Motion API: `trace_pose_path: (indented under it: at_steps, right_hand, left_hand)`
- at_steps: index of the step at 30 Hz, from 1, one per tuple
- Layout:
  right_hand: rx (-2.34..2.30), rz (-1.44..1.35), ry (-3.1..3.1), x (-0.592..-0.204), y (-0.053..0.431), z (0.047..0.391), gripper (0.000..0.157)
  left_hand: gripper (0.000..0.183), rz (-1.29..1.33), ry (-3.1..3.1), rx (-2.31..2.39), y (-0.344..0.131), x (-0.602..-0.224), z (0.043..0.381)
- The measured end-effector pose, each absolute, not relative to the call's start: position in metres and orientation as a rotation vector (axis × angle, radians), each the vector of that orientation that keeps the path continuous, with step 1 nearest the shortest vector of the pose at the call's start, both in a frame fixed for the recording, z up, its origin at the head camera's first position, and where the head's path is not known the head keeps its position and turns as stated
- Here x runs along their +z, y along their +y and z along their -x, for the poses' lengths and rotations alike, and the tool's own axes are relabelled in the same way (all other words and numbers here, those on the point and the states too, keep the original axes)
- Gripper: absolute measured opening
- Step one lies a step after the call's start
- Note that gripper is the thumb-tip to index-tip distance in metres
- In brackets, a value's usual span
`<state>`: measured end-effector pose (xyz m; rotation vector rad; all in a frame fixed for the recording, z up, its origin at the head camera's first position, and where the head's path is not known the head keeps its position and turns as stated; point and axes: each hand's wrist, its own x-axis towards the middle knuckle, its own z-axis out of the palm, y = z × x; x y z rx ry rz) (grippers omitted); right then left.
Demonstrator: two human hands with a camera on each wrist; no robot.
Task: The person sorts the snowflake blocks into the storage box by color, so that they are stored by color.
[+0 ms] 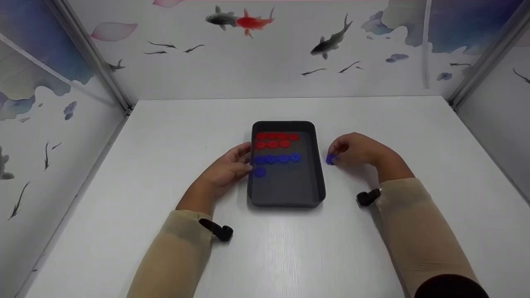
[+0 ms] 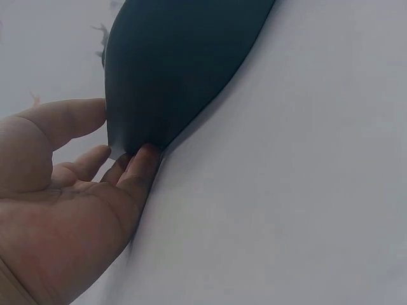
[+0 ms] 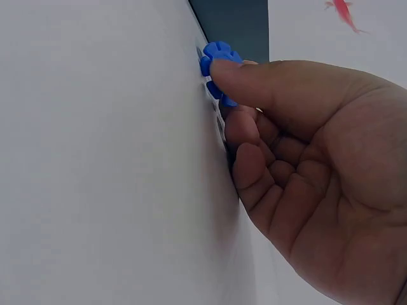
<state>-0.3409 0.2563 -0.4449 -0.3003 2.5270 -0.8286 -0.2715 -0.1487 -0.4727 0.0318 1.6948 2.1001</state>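
A dark grey rectangular tray (image 1: 285,190) lies on the white table. It holds two rows of red flower-shaped plastic discs (image 1: 271,144), a row of blue discs (image 1: 283,159) below them, and one lone blue disc (image 1: 259,172) at the left wall. My left hand (image 1: 225,169) touches the outside of the tray's left wall with thumb and fingertips, its fingers loosely bent; the left wrist view shows the hand (image 2: 76,197) against the dark wall. Right of the tray, my right hand (image 1: 358,151) pinches a blue flower-shaped disc (image 3: 219,57) between thumb and fingers, just above the table.
White panels printed with fish and lotus leaves (image 1: 248,74) border the white table (image 1: 265,248) at the back and sides. Metal posts (image 1: 89,54) stand at the rear corners. A small black device (image 1: 223,233) is strapped on each sleeve near the wrist.
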Motion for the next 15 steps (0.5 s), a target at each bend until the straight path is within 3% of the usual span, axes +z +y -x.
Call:
trace_pose_path:
  at_steps: [15]
  right_hand:
    - [-1.287,0.298,2.451,-0.425,0.254,0.339,0.022]
  left_hand:
    - [0.084,-0.036,1.697,2.094,-0.149,-0.472,0.271]
